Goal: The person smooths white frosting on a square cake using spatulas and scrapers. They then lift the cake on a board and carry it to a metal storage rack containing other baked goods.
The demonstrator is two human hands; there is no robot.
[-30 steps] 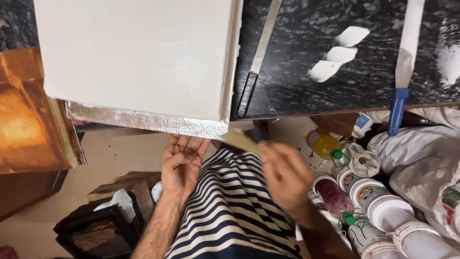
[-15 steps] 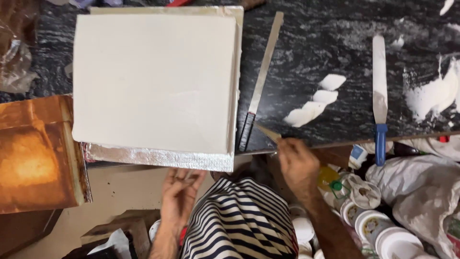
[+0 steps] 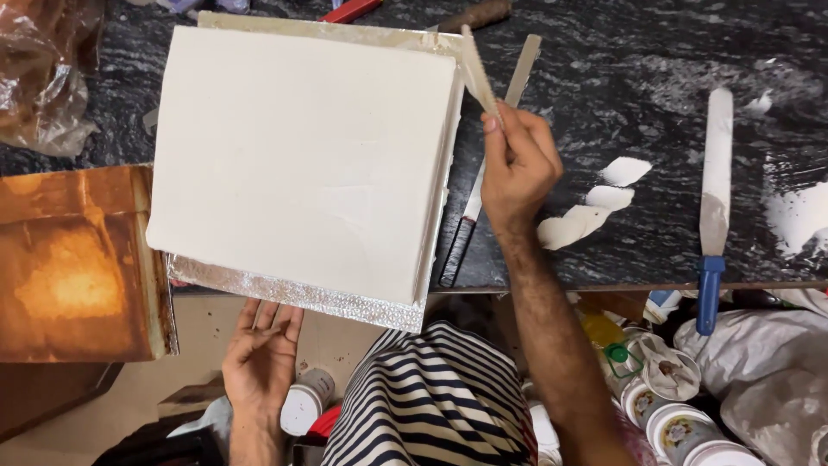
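head view: right hand (image 3: 517, 168) pinches a toothed scraper (image 3: 477, 71) at the right side of the white-iced square cake (image 3: 302, 164) | left hand (image 3: 260, 362) open, empty, below the foil board (image 3: 285, 292) | step: combing the side icing | next move calls for a steady, even stroke

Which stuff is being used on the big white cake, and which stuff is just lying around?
In use:
right hand
comb scraper
white cake
foil board
left hand, open under the board

Lying about:
blue-handled spatula
long knife
icing blobs
tubs
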